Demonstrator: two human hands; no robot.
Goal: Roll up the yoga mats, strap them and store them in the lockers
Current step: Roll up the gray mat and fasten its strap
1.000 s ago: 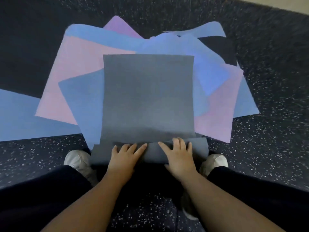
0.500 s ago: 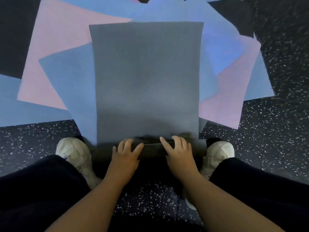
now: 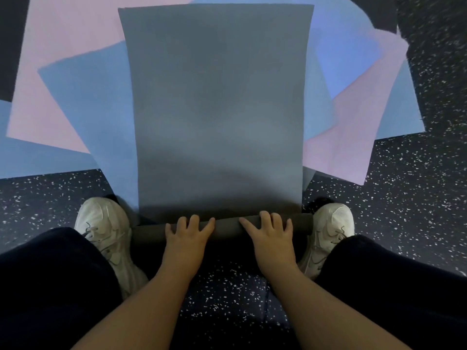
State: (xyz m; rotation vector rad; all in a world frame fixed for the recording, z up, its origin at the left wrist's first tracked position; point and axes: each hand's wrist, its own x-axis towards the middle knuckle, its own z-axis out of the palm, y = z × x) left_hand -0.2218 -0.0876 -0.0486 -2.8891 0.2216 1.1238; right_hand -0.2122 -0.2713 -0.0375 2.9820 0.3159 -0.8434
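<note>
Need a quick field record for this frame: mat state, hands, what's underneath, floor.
mat: grey mat, near end rolled into a thin roll, the rest flat
left hand: on the roll, fingers laid over it
right hand: on the roll, fingers laid over it
underneath: pink mats and blue mats, flat and overlapping
shoes: white, one at each end of the roll
floor: dark, white specks
straps, lockers: not in view
</note>
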